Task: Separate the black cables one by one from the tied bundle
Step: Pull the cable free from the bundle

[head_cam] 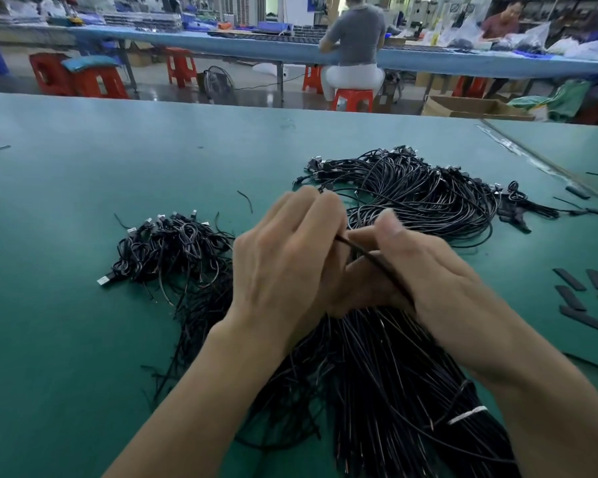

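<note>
A thick bundle of black cables (387, 381) lies on the green table (83, 201), running from under my hands toward the near edge, with a white tie (466, 415) round it at the lower right. My left hand (283, 260) and my right hand (435, 270) meet above the bundle's far end. Between them a single black cable (370, 258) runs diagonally; both hands pinch it with curled fingers. A smaller heap of loose black cables (173, 250) with silver plugs sits to the left. Another large heap of cables (418, 191) lies behind my hands.
Several short black strips (573, 298) lie on the table at the right. A table seam (532, 160) runs diagonally at the far right. Beyond the table a person sits on a red stool (353, 98) at a long blue bench, and a cardboard box (473, 106) stands on the floor.
</note>
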